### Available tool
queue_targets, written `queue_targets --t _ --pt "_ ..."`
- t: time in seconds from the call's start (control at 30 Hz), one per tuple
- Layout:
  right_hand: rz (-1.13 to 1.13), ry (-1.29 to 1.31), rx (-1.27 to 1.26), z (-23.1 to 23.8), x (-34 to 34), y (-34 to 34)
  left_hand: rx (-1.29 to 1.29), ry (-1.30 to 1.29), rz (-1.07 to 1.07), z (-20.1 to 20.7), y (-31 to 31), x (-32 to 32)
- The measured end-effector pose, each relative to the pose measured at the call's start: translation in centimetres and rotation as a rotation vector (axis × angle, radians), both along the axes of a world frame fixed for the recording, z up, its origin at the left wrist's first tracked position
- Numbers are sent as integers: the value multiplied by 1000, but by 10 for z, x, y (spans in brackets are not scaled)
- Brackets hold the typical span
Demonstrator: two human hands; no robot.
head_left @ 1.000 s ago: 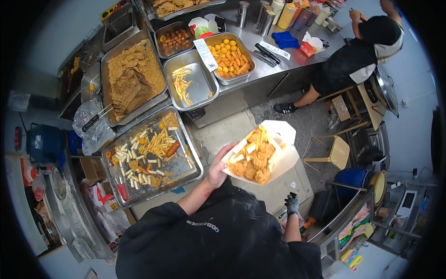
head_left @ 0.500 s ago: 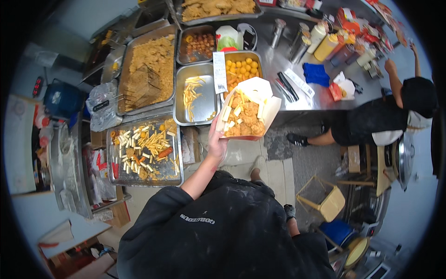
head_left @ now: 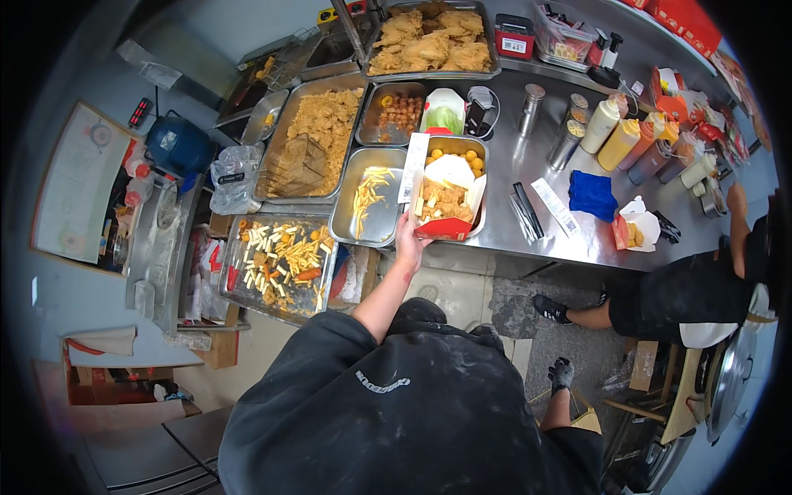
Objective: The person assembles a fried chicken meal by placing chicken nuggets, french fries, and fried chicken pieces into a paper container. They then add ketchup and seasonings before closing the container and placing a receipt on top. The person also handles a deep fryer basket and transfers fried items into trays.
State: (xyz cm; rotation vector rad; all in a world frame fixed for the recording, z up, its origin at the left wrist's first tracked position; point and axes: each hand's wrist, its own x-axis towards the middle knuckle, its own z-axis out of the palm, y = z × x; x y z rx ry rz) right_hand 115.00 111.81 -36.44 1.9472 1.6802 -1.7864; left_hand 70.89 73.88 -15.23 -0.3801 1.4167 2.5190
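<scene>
My left hand (head_left: 407, 239) holds a red and white paper box (head_left: 445, 205) by its lower left corner. The box is open and filled with fried pieces and a few fries. It hovers over the front of a steel tray of yellow fried balls (head_left: 464, 154), right beside a steel tray with a few fries (head_left: 373, 205). A white paper slip (head_left: 412, 167) stands between the two trays. My right hand is out of sight below my dark hooded top.
More trays lie to the left and back: crumbed fried food (head_left: 318, 136), mixed fries (head_left: 283, 262), fried chicken (head_left: 429, 45), brown balls (head_left: 399, 111). On the steel counter (head_left: 536, 239) are black tongs (head_left: 525, 211), a blue cloth (head_left: 591, 194), sauce bottles (head_left: 615, 142). Another person (head_left: 701, 289) bends at the right.
My left hand has carried the filled box from over the floor at my right, forward and left, until it is over the trays at the counter.
</scene>
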Motion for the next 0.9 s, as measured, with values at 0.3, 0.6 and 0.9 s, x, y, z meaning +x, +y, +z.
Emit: queue_targets --t 0.3,0.6,0.9 --pt "174 -253 -255 -103 110 -50 -498 -69 -251 25 -24 -2" --pt "141 -241 -214 37 15 -80 -435 73 -358 4 -89 -6" --pt "235 -206 71 154 -132 -91 -359 141 -407 6 -107 -72"
